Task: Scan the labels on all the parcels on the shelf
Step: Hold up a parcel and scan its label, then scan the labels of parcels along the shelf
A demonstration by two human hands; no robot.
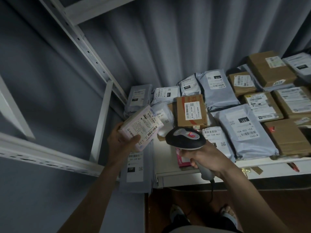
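Pink-white parcel (pixel 142 127) tilts up-right, label facing scanner (pixel 186 137).

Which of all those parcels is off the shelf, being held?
The small pinkish-white box, gripped in the left hand beside the scanner; the others lie on the shelf.

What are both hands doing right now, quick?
Left hand: grips a small pale parcel, label side up.
Right hand: grips the barcode scanner by its handle, head aimed toward that parcel.
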